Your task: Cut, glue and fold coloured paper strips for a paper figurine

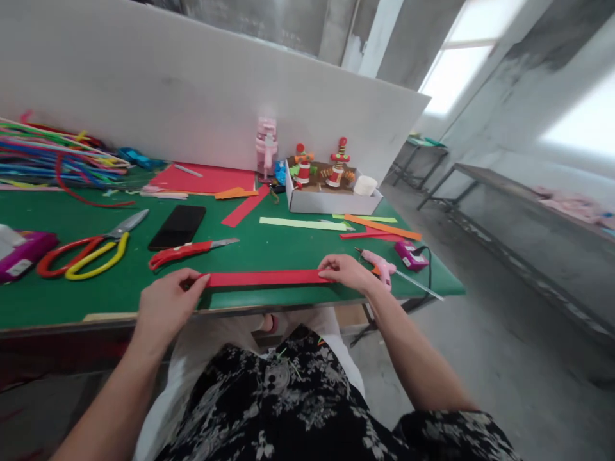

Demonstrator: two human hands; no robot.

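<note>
A long red paper strip stretches level between my hands, close over the green table's front edge. My left hand pinches its left end, thumb and forefinger together. At the other end my right hand holds the strip between thumb and fingers. Just beyond my left hand lies a red-handled utility knife with its blade out, pointing right. A pink glue gun with a clear glue stick rests right beside my right hand.
Scissors with red and yellow handles and a black phone lie to the left. Behind are red sheets, coloured strips, a pink bottle and a white box with small figures. Pipe cleaners pile up at far left.
</note>
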